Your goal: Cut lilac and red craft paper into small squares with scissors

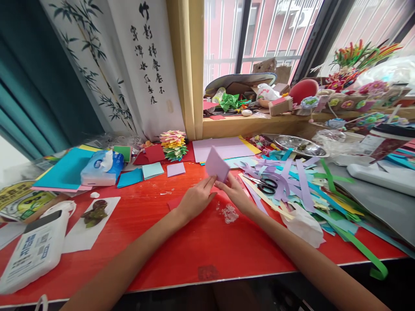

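Observation:
A lilac square of paper is held up above the red table, one corner pointing upward. My left hand grips its lower left edge with the fingertips. My right hand pinches the lower right edge between thumb and fingers. Behind my left hand lie small paper squares: a lilac one, a pale aqua stack and a blue stack. Black-handled scissors rest among cut strips to the right of my right hand.
Paper strips heap across the right side, near a metal plate. At the left are a tissue pack, a white device and a napkin with dark peels. A folded-paper stack stands at the back.

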### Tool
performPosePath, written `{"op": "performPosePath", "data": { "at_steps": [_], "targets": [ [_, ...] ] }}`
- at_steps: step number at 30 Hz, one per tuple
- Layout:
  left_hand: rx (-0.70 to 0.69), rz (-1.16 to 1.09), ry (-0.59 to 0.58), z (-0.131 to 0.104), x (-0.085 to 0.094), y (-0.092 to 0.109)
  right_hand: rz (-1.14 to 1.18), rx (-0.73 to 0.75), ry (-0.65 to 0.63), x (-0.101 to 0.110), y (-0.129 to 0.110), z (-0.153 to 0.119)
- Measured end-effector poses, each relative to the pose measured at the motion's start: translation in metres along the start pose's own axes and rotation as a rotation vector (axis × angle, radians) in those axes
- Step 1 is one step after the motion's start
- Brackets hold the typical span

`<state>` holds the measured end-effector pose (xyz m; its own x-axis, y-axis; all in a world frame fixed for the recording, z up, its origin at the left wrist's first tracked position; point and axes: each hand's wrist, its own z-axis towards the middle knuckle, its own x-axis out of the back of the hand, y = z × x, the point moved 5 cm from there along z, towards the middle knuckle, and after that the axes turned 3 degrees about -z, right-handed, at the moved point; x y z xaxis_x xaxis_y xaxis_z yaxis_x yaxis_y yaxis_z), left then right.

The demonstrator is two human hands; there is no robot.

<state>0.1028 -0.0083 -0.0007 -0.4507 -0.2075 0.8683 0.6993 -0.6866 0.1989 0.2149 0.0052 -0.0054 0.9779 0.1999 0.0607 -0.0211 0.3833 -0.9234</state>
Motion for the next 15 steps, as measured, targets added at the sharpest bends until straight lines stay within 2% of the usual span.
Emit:
{"op": "performPosePath", "data": {
  "at_steps": [3,5,6,9,11,13,15],
  "targets": [
    [-0.022,-0.018,-0.099,0.0,-0.007,-0.004,-0.024,-0.054,0.114,0.014,0.007,0.005],
    [0.044,-0.078,-0.074,0.002,-0.007,-0.01,-0.058,-0.067,0.172,0.023,0.013,0.009],
    [0.105,-0.124,-0.012,0.003,-0.004,-0.015,-0.062,-0.069,0.185,0.027,0.016,0.01],
    [0.365,-0.3,0.308,0.003,0.011,-0.04,0.006,-0.067,0.152,0.033,0.026,0.015],
    [0.499,-0.451,0.427,0.003,0.015,-0.056,0.071,-0.053,0.091,0.035,0.03,0.018],
    [0.536,-0.636,0.365,0.007,0.012,-0.068,0.113,-0.048,0.029,0.035,0.033,0.02],
    [0.523,-0.799,0.227,0.011,0.007,-0.073,0.116,-0.05,0.008,0.037,0.033,0.021]
  ]
}}
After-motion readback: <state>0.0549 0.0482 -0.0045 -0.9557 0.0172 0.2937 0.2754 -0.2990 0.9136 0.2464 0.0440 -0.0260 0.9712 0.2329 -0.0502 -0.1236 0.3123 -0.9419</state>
